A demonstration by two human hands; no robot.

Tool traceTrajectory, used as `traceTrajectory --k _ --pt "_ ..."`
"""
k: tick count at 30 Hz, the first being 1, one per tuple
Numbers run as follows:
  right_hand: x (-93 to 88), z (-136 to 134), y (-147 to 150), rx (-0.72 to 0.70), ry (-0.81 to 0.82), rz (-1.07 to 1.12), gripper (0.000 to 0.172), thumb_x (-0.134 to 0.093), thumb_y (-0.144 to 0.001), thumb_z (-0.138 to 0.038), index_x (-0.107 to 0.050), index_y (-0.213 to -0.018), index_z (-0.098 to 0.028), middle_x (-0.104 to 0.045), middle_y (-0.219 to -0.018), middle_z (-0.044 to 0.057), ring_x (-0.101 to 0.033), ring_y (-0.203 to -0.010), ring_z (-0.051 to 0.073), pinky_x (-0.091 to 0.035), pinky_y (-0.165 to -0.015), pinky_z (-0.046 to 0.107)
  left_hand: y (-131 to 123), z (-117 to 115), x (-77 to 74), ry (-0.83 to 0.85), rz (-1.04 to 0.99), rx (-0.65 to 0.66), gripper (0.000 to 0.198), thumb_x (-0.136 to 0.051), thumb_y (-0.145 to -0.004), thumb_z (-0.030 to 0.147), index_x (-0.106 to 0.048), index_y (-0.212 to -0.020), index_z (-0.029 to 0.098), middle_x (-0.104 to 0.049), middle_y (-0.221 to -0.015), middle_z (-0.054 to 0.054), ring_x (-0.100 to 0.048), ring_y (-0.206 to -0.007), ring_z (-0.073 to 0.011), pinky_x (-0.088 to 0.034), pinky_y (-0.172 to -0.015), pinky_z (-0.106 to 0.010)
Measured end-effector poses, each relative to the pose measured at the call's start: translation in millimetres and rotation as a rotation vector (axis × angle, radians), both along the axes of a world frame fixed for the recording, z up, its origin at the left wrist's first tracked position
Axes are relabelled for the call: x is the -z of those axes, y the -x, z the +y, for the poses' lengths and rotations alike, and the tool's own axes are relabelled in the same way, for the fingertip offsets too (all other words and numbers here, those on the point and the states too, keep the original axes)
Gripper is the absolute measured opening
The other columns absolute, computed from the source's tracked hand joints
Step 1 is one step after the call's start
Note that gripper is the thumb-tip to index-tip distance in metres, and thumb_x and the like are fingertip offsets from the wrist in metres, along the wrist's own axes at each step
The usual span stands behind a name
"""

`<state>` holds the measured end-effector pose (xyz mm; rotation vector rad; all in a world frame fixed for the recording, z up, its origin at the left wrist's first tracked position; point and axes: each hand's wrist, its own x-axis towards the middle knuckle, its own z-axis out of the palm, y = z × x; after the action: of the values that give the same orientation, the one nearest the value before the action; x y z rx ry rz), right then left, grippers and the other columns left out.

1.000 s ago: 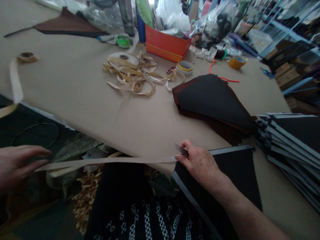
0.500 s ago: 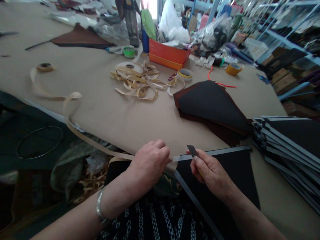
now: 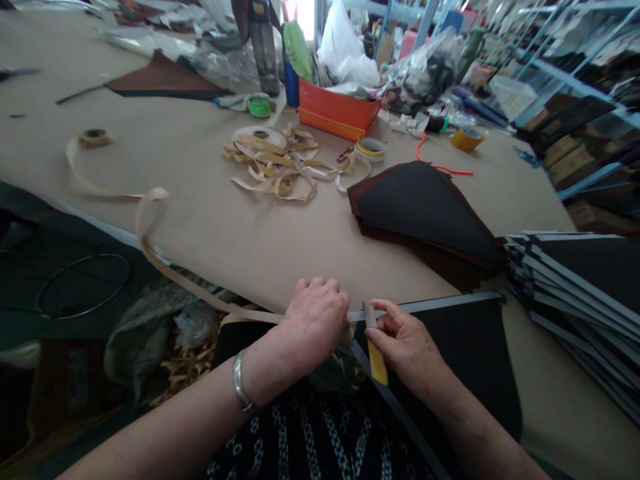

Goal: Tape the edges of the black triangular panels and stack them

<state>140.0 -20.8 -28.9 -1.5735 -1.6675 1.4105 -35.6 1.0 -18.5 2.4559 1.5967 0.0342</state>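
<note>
My left hand (image 3: 316, 319) is closed on the end of a beige tape strip (image 3: 187, 285) at the near corner of a black panel (image 3: 470, 353). From there the strip curls back across the table edge to a small roll (image 3: 95, 137). In my right hand (image 3: 409, 343) is a knife (image 3: 378, 363) with a flat metal blade and a yellow handle. Its blade stands upright against the grey edging (image 3: 450, 304) along the panel's top, close beside my left fingertips. The left fingertips are partly hidden.
To the right lies a stack of black panels with grey edges (image 3: 575, 293). Dark and brown cut pieces (image 3: 425, 207) rest ahead of my hands. Beyond are tangled beige tape (image 3: 275, 163), a tape roll (image 3: 370, 148) and an orange box (image 3: 337, 110).
My right hand has moved left and turned the knife, bringing its blade onto the edging and its yellow handle into view. My left hand has shifted slightly right, drawing the tape strip along.
</note>
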Motion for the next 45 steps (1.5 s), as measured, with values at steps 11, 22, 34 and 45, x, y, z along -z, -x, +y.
traceTrajectory --k 11,22,34,45 --pt "6.8 4.8 5.0 -0.091 -0.083 -0.212 0.036 -0.053 -0.076 -0.015 -0.057 -0.111 -0.02 -0.048 -0.057 -0.007 -0.044 -0.05 0.01 -0.033 -0.05 0.022 0.0 5.4 -2.4 0.039 -0.02 0.017 0.012 -0.055 -0.078 0.024 -0.063 -0.071 0.018 -0.061 -0.083 -0.009 -0.054 -0.079 -0.0269 -0.036 -0.067 -0.039" --pt "0.1 3.5 10.6 -0.158 -0.138 -0.275 0.04 -0.052 -0.08 -0.017 -0.055 -0.119 -0.019 -0.06 -0.07 0.0 -0.053 -0.064 0.014 -0.038 -0.061 0.026 -10.2 -8.9 -10.8 0.161 -0.276 0.12 0.017 -0.051 -0.084 0.021 -0.061 -0.071 0.02 -0.064 -0.073 0.0 -0.056 -0.072 -0.0145 -0.038 -0.067 -0.03" --pt "-7.1 -24.6 -173.7 0.397 -0.108 -0.154 0.025 -0.046 -0.088 -0.044 -0.049 -0.086 -0.019 -0.058 -0.072 -0.001 -0.053 -0.054 0.012 -0.04 -0.053 0.025 44.5 33.9 21.9 -0.111 -0.438 -0.226 0.026 -0.046 -0.085 0.039 -0.056 -0.073 0.018 -0.056 -0.067 -0.001 -0.052 -0.067 -0.0148 -0.038 -0.061 -0.025" --pt "11.7 -40.1 -163.7 0.294 -0.154 -0.595 0.012 -0.054 -0.079 -0.025 -0.054 -0.069 -0.018 -0.053 -0.066 -0.002 -0.049 -0.063 0.013 -0.036 -0.059 0.025 55.3 40.7 48.8 -0.215 -0.363 -0.144 0.013 -0.046 -0.086 0.039 -0.051 -0.081 0.028 -0.062 -0.082 0.004 -0.058 -0.082 -0.0181 -0.045 -0.078 -0.031"
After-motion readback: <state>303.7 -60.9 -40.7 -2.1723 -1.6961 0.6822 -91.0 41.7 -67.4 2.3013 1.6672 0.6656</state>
